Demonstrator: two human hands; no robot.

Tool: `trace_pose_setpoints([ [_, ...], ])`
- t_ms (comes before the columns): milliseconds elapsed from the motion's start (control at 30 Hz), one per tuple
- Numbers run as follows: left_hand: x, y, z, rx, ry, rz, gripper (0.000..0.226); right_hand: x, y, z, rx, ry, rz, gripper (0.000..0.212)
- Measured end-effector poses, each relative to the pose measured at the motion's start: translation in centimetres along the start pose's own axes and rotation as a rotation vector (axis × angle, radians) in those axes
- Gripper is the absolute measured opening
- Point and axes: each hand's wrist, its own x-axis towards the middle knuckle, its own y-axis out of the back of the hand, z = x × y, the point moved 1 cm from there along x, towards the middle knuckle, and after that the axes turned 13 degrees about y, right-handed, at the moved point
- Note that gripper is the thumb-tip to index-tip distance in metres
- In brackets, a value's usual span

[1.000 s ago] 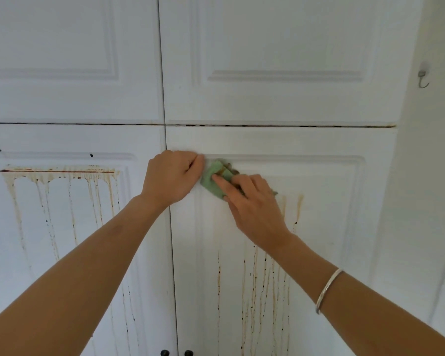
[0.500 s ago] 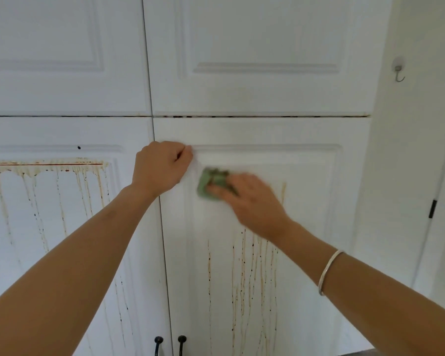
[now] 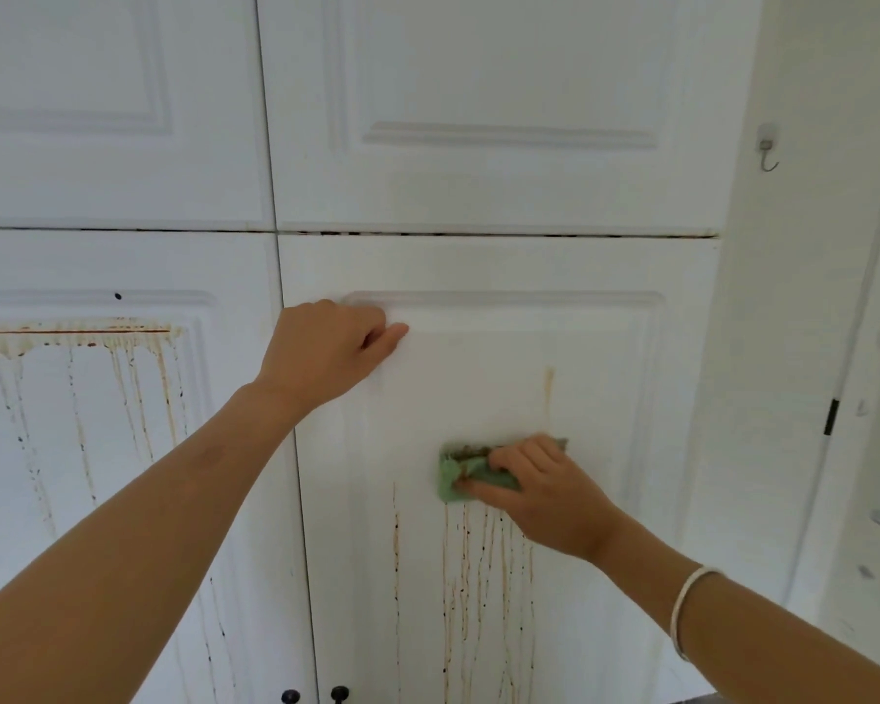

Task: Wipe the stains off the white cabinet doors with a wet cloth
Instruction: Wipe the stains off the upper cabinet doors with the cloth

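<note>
My right hand (image 3: 539, 490) grips a folded green cloth (image 3: 453, 475), soiled brown along its top edge, and presses it against the lower right cabinet door (image 3: 605, 348). Brown drip streaks (image 3: 483, 576) run down the door below the cloth, and one faint streak (image 3: 548, 393) stays above it. My left hand (image 3: 326, 348) rests as a loose fist against the upper left of that door's panel, holding nothing. The lower left door (image 3: 123, 449) carries a brown stain line (image 3: 72, 331) with long drips under it.
Two white upper doors (image 3: 478, 94) sit above a dark gap. Two black knobs (image 3: 316, 696) show at the bottom edge between the lower doors. A metal hook (image 3: 767, 149) hangs on the white wall to the right, beside a door frame with a dark hinge (image 3: 830, 416).
My right hand has dragged the cloth down and to the right from the panel's top left corner. The upper panel now looks wiped. My left hand stays near the same spot.
</note>
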Motion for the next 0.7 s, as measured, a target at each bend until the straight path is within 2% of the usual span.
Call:
trace_pose_setpoints([
  [100,-0.1,0.2,0.2,0.035,-0.02,-0.003,0.045,0.8,1.7,1.1,-0.027,0.059,-0.036,0.051],
  [267,-0.4,-0.1,0.2,0.041,-0.02,0.038,0.046,3.2,5.3,6.6,-0.116,-0.378,0.268,0.034],
  [433,-0.4,-0.6,-0.1,0.038,-0.042,0.089,0.047,1.6,3.2,4.6,-0.063,-0.473,0.326,0.023],
  [533,-0.5,-1.1,-0.3,0.03,-0.054,0.129,0.047,-0.5,0.6,0.8,-0.036,-0.528,0.278,0.02],
  [700,-0.6,-1.4,-0.3,0.022,-0.047,0.145,0.047,-3.6,-1.4,-3.8,0.02,-0.424,0.08,0.018],
])
